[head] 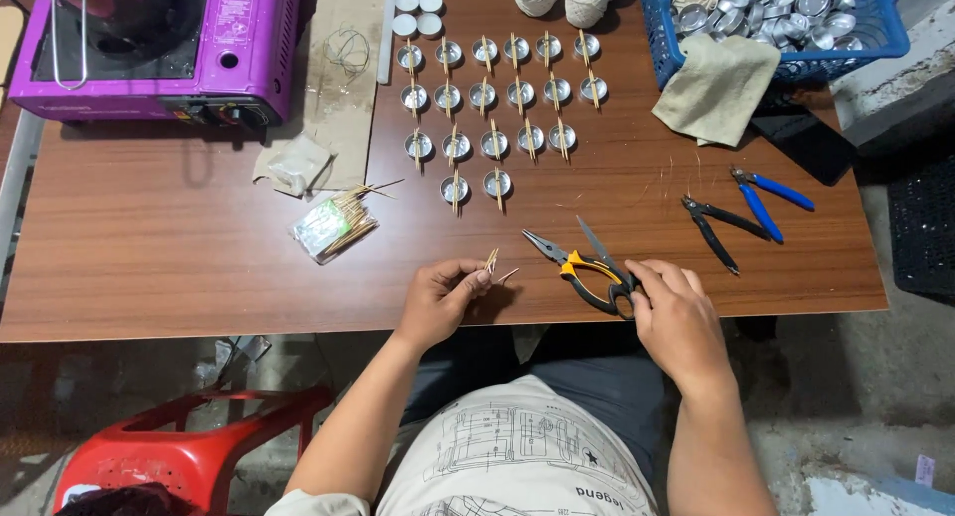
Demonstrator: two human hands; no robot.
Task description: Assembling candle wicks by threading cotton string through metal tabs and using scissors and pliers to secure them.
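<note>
Left hand (438, 299) pinches short wooden sticks (491, 261) upright, ends free; right hand (674, 315) closes around scissors (600, 269) lying on the worktop (179, 247), just right of the sticks.

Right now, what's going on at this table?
A person sits at a wooden table. The left hand pinches a few thin wooden sticks; the right hand rests on yellow-handled scissors lying on the table. Beyond them stand rows of small metal cups, each with a stick across its rim.
</note>
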